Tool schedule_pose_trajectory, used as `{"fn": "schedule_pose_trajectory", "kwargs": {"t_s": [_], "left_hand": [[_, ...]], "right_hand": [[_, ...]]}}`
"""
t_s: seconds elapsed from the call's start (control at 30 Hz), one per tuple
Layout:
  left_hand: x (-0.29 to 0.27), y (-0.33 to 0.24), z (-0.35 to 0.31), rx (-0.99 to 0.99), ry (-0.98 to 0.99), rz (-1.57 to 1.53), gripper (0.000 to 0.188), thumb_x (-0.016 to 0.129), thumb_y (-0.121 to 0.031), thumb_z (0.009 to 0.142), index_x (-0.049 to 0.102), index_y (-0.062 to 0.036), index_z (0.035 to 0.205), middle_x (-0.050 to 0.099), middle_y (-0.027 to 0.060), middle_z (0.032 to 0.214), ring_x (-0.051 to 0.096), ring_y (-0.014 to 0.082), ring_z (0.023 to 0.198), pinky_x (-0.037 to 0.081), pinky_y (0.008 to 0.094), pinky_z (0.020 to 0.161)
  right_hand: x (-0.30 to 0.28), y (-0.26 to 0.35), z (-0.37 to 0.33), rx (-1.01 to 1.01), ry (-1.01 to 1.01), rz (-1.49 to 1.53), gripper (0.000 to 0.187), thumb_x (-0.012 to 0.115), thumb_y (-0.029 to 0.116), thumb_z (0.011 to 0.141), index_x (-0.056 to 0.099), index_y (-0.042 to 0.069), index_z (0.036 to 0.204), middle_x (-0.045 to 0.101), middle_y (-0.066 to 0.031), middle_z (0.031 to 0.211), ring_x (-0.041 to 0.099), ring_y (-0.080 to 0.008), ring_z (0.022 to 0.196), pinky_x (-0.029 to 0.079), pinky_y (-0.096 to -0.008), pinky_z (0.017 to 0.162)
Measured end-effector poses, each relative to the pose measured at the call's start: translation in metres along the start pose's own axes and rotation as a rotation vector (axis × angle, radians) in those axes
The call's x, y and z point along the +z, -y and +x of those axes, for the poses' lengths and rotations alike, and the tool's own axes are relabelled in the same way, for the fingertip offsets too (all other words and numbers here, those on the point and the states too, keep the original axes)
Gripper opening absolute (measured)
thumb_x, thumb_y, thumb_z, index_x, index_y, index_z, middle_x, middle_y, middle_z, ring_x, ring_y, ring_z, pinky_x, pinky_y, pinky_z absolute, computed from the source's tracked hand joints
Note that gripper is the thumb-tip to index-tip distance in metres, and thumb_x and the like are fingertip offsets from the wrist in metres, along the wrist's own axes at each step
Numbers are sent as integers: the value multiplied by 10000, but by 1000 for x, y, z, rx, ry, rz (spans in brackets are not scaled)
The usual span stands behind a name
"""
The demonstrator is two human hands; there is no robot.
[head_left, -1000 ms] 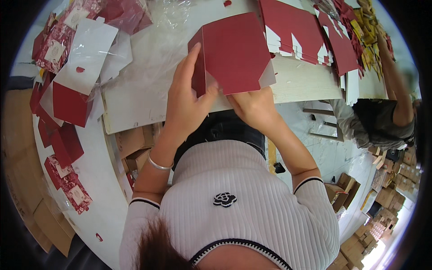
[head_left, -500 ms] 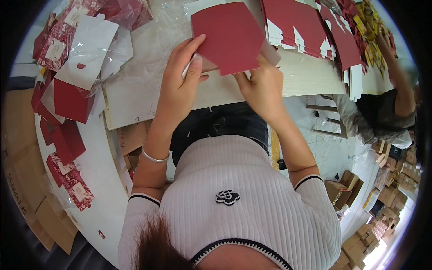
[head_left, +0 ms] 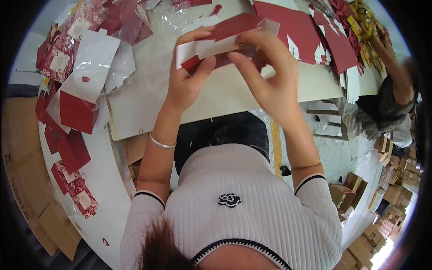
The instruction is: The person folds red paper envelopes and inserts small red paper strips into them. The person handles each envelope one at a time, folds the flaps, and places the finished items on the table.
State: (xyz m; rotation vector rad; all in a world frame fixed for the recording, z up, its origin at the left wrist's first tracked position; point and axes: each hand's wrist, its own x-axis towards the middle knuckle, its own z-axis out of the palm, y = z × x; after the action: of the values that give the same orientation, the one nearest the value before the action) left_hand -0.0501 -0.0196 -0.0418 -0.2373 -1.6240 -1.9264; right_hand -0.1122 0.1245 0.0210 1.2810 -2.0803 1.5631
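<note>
A red cardboard box [head_left: 238, 24] with white inner sides and a narrow open end is held up over the table, tilted toward me. My left hand [head_left: 191, 78] grips its left end, fingers behind and thumb on the near side. At the right part of the opening is my right hand [head_left: 276, 72]; its curled index finger is against the white flap [head_left: 207, 46] and its thumb lies just below the edge. Some of its fingers are hidden behind the box or slightly blurred.
Stacked flat red box blanks [head_left: 301, 33] lie at the back right. On the left are folded red boxes [head_left: 78, 112], clear plastic film [head_left: 173, 18] and patterned red packets [head_left: 81, 195]. Another person's arm [head_left: 391, 63] reaches toward yellow and red packaging at the far right.
The box has tipped from its broad red face to show its open end and white flaps. My right hand has moved from its lower edge up to the opening.
</note>
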Motion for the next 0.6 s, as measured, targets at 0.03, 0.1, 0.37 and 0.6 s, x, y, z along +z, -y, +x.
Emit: {"fn": "schedule_pose_trajectory", "kwargs": {"t_s": [0.03,0.1,0.37,0.6], "left_hand": [[-1,-4,0,30,-37,10,367,537,-89,837,386,-37,1168,420,113,1218,424,184,1103,399,287,899],[0,-19,-3,22,-131,0,404,563,-92,818,364,-33,1165,431,107,1204,438,168,1079,404,272,885],[12,-40,6,-92,-358,89,514,618,-3,734,364,-51,1178,437,73,1145,435,151,1047,420,269,851],[9,-40,5,7,-121,-161,517,549,-191,822,308,-40,1253,363,102,1283,385,177,1139,332,302,957]], "right_hand": [[0,2,0,-109,-145,46,235,646,180,746,596,5,894,613,-97,813,574,-188,632,444,-284,513],[-14,-20,-1,-270,-273,-1,515,672,267,724,473,10,1123,483,-132,1119,532,-210,875,448,-322,686],[28,-26,8,85,209,589,569,558,73,769,315,35,1282,319,-120,1291,292,-219,1214,228,-311,1000],[28,-31,10,232,-75,673,481,434,-85,737,405,46,1199,440,-67,1199,410,-165,1102,329,-266,917]]}}
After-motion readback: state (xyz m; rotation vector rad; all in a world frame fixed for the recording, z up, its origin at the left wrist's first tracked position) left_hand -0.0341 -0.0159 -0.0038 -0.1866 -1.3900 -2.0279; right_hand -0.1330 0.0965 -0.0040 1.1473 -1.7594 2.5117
